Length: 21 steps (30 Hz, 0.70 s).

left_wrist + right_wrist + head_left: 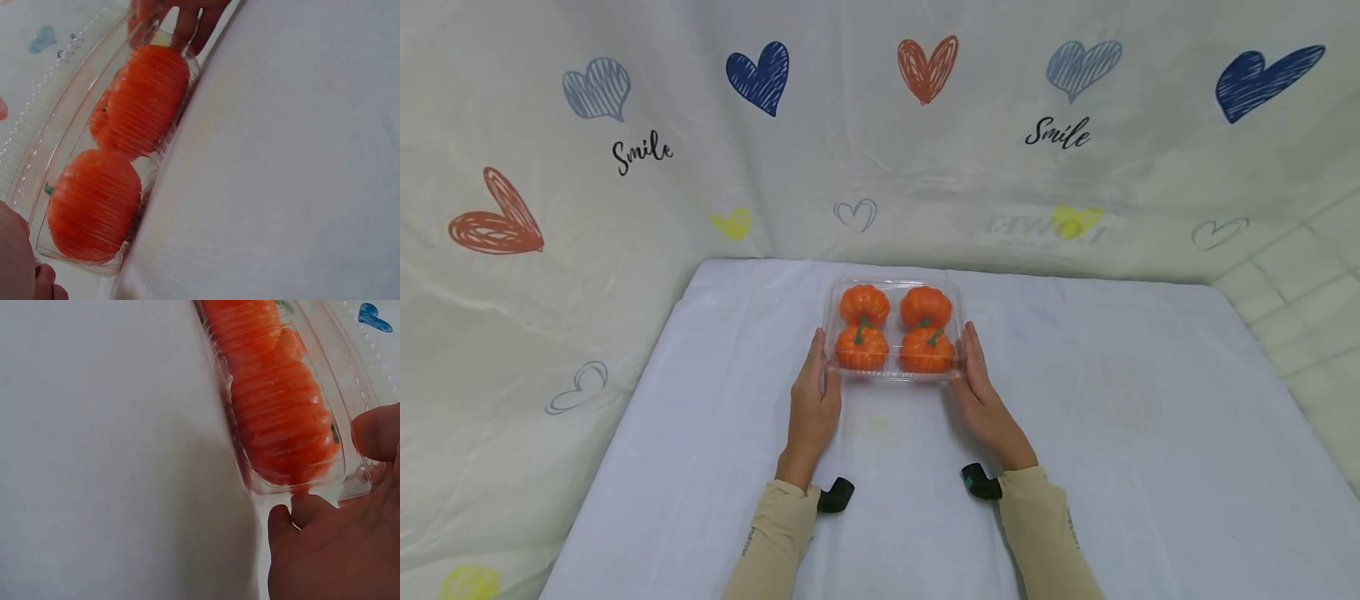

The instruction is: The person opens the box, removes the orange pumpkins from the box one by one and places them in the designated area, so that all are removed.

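A clear plastic box (895, 374) holds several small orange toy pumpkins (862, 348) with green stems. My left hand (814, 400) holds the box's left side, its fingers running along the wall. On the opposite side, my right hand (988, 408) holds the box the same way. In the right wrist view, the right thumb (377, 433) lies at the rim while other fingers touch the side wall. Ribbed plastic covers the pumpkins' (95, 205) front in the left wrist view. Whether the box's base touches the table cannot be made out.
A white cloth covers the table (1120, 417). Behind it and at the left hangs a pale curtain (865, 142) printed with hearts and the word Smile. A small black device (837, 495) sits at the left wrist, another black device (981, 482) at the right.
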Each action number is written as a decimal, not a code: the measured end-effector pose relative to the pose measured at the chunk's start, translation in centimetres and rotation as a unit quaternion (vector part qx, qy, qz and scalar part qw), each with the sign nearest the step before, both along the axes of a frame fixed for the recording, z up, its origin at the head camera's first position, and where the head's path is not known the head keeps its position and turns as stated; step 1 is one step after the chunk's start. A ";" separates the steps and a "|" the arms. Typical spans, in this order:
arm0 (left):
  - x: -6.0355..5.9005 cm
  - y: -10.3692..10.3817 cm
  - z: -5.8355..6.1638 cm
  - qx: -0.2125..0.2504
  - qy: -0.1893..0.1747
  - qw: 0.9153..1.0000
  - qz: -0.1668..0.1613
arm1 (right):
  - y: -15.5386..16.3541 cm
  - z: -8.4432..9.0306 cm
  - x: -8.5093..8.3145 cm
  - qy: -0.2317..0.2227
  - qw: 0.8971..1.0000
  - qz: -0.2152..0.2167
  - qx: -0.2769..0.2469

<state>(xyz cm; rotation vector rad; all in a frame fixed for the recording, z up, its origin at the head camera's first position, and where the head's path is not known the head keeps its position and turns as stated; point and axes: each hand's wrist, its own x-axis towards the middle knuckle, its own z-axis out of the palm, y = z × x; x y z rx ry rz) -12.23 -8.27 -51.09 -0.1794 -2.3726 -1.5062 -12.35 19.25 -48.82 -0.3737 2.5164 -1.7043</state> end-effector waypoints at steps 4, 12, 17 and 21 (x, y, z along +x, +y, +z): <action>0.0 0.0 -0.1 0.006 -0.007 1.000 0.002 | 0.2 0.0 -0.1 0.004 1.000 0.006 0.006; 0.0 0.0 -0.3 0.069 -0.023 0.997 -0.003 | 0.7 0.0 -0.3 0.025 1.000 -0.005 0.002; -0.1 0.0 0.0 0.089 -0.043 0.995 -0.016 | 1.0 0.2 -0.3 0.033 0.999 -0.022 0.011; -0.1 -0.1 0.2 0.093 -0.058 0.994 -0.023 | 1.3 0.7 -0.3 0.051 0.998 -0.038 0.022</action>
